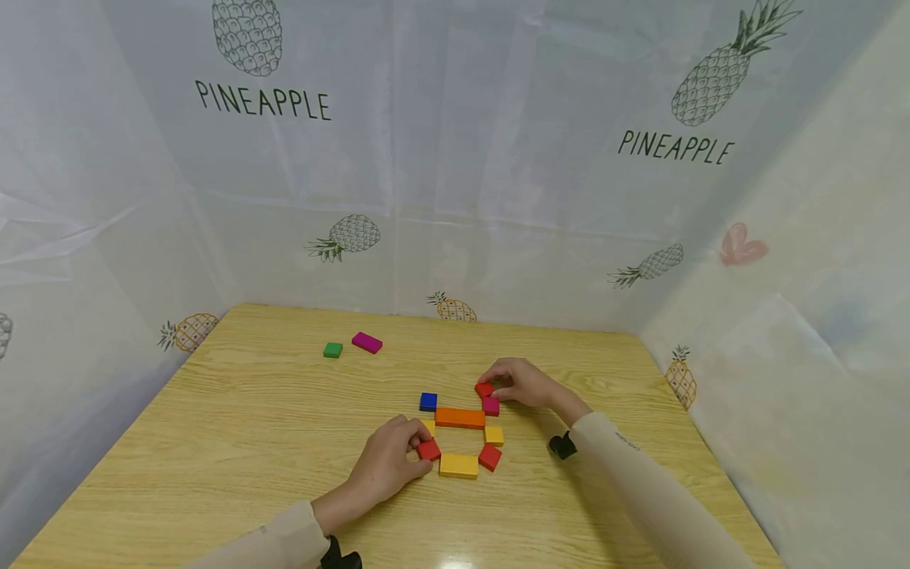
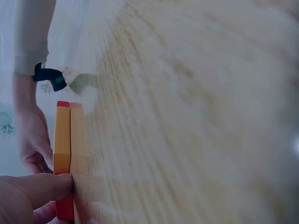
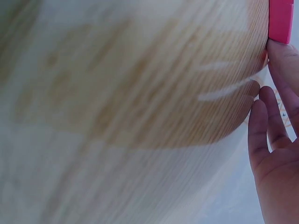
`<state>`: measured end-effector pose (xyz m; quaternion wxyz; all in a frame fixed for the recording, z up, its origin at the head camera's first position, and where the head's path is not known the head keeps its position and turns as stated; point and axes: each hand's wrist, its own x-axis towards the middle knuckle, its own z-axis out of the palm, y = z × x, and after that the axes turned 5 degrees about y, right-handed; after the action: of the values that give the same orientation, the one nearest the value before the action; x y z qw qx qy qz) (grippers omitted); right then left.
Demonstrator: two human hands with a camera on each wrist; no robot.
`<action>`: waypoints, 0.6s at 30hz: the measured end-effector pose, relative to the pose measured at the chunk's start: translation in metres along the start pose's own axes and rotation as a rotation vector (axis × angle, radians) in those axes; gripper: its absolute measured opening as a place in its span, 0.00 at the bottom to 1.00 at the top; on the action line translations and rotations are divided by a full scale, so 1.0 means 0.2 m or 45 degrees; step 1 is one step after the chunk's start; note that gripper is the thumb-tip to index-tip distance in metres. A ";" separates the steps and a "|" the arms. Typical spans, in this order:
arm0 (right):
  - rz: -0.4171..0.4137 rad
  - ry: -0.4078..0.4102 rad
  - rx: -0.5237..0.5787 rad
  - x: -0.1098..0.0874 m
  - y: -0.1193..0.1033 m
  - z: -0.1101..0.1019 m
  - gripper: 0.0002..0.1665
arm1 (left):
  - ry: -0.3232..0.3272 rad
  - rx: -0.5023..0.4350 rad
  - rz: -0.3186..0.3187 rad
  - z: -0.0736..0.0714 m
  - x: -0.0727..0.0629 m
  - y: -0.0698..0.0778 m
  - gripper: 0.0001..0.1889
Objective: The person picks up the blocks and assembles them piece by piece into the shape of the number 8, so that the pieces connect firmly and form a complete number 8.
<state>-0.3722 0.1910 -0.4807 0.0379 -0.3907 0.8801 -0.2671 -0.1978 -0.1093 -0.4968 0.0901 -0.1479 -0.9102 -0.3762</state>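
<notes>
Wooden blocks form a ring on the table. My left hand (image 1: 387,462) pinches a red block (image 1: 428,450) at the ring's lower left, thumb in front and fingers behind. In the left wrist view that red block (image 2: 65,209) touches the end of a yellow block (image 2: 61,140). At the upper right my right hand (image 1: 526,383) pinches another red block (image 1: 484,390), just behind a magenta block (image 1: 490,406). A long orange block (image 1: 460,418) crosses the top, and a yellow block (image 1: 458,466) lies along the bottom. In the right wrist view, the magenta block (image 3: 280,21) is beside my thumb.
A blue block (image 1: 428,401) lies at the ring's upper left. A small yellow block (image 1: 494,436) and a tilted red block (image 1: 490,457) are on its right side. Farther back lie a green block (image 1: 332,350) and a purple block (image 1: 366,342). Pineapple-print sheets (image 1: 455,158) surround the table.
</notes>
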 end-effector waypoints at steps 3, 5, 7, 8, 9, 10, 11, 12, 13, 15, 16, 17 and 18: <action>0.003 0.001 0.008 0.00 0.00 0.00 0.19 | 0.000 0.001 0.001 0.00 0.00 0.00 0.15; 0.005 0.000 0.008 0.00 0.00 0.00 0.19 | 0.000 0.002 0.000 0.00 0.00 0.00 0.15; 0.004 0.000 0.007 0.00 -0.01 0.00 0.19 | -0.001 0.001 -0.002 0.00 0.00 0.00 0.15; 0.005 -0.001 0.004 0.00 0.00 0.00 0.19 | -0.001 0.000 -0.003 0.00 0.00 0.00 0.15; 0.002 -0.001 0.001 0.00 0.00 0.00 0.19 | 0.000 0.001 -0.003 0.00 0.00 0.00 0.15; 0.000 -0.002 0.000 0.00 0.00 0.00 0.19 | 0.000 0.001 -0.003 0.00 0.00 0.00 0.15; -0.002 -0.002 0.001 0.00 0.00 0.00 0.19 | 0.002 0.000 -0.002 0.00 0.00 0.00 0.15; -0.006 -0.002 0.002 0.00 0.00 0.00 0.20 | 0.002 0.001 -0.001 0.00 0.00 0.00 0.15; -0.007 -0.002 0.002 0.00 0.00 0.00 0.20 | 0.003 0.003 0.001 0.00 0.00 0.00 0.15; -0.010 -0.001 0.002 0.00 0.00 0.00 0.20 | 0.003 0.007 0.005 0.00 0.00 0.00 0.15; -0.009 0.000 0.001 0.00 0.00 0.00 0.20 | 0.002 0.008 0.007 0.00 0.00 0.00 0.15; -0.009 0.001 -0.003 0.00 0.00 0.00 0.20 | 0.001 0.008 0.009 0.00 0.00 0.00 0.15; -0.009 0.001 -0.006 0.00 0.00 0.00 0.20 | 0.001 0.010 0.010 0.00 0.00 0.00 0.15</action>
<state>-0.3728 0.1907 -0.4803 0.0356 -0.3938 0.8794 -0.2652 -0.1979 -0.1093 -0.4976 0.0924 -0.1509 -0.9111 -0.3723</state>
